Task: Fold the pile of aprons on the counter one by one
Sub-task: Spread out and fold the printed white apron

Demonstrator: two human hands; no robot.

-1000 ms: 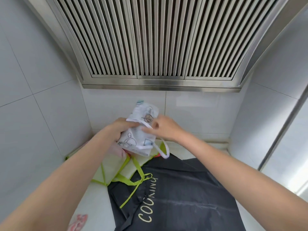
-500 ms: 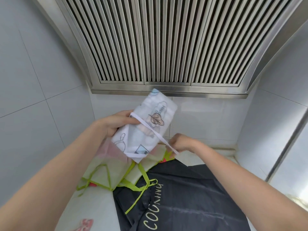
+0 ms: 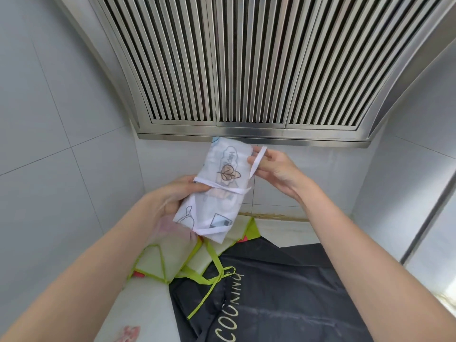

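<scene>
Left hand (image 3: 172, 196) grips folded apron (image 3: 217, 191); right fingers (image 3: 254, 160) pinch its strap (image 3: 257, 160).

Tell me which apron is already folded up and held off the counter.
The white printed apron, a strap-wrapped bundle; the black apron and green-trimmed apron lie spread.

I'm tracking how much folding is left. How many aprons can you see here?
3. A white printed apron, folded small, held in both hands; a green-trimmed apron on the counter below; a black apron spread nearer. More may lie hidden underneath.
</scene>
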